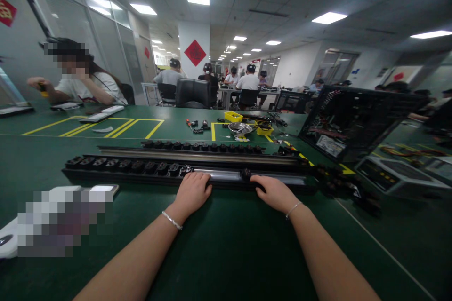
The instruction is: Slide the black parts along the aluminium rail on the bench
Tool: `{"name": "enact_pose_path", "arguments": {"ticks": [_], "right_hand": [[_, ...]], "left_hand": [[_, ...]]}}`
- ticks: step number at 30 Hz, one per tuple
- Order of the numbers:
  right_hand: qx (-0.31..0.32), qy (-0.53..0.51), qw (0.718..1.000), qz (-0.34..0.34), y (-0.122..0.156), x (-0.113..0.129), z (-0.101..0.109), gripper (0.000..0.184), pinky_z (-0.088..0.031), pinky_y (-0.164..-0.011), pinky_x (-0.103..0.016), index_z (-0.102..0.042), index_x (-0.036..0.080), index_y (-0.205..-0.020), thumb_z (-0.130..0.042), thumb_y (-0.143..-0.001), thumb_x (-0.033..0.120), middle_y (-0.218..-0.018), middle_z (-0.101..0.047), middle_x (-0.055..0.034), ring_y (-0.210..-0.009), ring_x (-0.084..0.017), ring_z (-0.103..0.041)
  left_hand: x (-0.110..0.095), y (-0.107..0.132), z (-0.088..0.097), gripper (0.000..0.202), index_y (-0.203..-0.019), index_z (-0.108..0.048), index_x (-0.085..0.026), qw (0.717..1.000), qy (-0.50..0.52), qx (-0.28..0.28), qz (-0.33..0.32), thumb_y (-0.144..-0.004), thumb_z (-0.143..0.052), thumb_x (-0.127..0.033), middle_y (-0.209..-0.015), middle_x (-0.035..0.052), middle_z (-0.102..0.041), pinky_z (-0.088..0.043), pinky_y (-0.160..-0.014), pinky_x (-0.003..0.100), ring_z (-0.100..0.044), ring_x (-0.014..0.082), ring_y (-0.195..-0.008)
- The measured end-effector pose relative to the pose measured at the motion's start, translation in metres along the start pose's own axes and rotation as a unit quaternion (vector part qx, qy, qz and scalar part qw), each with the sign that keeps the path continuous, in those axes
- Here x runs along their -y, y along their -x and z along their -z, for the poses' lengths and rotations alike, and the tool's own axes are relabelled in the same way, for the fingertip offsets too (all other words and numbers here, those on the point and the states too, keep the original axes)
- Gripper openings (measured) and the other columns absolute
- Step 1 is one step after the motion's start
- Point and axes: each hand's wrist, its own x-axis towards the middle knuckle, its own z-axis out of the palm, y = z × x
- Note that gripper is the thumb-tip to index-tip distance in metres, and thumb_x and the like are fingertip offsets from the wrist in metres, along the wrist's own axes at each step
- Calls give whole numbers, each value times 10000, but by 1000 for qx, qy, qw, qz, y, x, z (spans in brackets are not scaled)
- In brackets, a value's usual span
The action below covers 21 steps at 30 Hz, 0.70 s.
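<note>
A long black power strip (141, 168) with a row of sockets and a silver middle section lies across the green table in front of me. My left hand (192, 191) rests on its near edge at the silver part, fingers curled over the rail. My right hand (273, 191) grips the same edge a little to the right, beside a black socket module (246, 173). A second long black strip (201, 149) lies parallel just behind the first.
An open black computer case (349, 120) stands at the right. Yellow bins (233, 116), a metal bowl (240, 128) and small tools lie further back. A phone (102, 189) lies at the left. A seated person (84, 85) works at the far left; others sit behind.
</note>
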Motion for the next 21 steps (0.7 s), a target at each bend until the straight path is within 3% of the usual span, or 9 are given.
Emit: {"name": "enact_pose_path", "arguments": {"ticks": [10, 21], "right_hand": [[4, -3, 1000, -8, 0, -3, -3, 424, -403, -922, -324, -563, 258, -1197, -432, -816, 128, -1169, -620, -56, -1049, -200, -574], [-15, -21, 1000, -15, -1, -12, -4, 320, -403, -923, -322, -604, 254, -1119, -488, -828, 186, -1127, -637, -44, -1034, -193, -576]], "left_hand": [[-1, -1, 2, 243, -1028, -591, -202, 1000, 8, 10, 11, -864, -453, -315, -963, 68, -656, -365, -888, 375, -567, 222, -929], [-2, -2, 4, 219, -988, -602, -203, 1000, 5, 22, 17, -861, -467, -319, -931, 66, -663, -369, -863, 376, -575, 228, -910]]}}
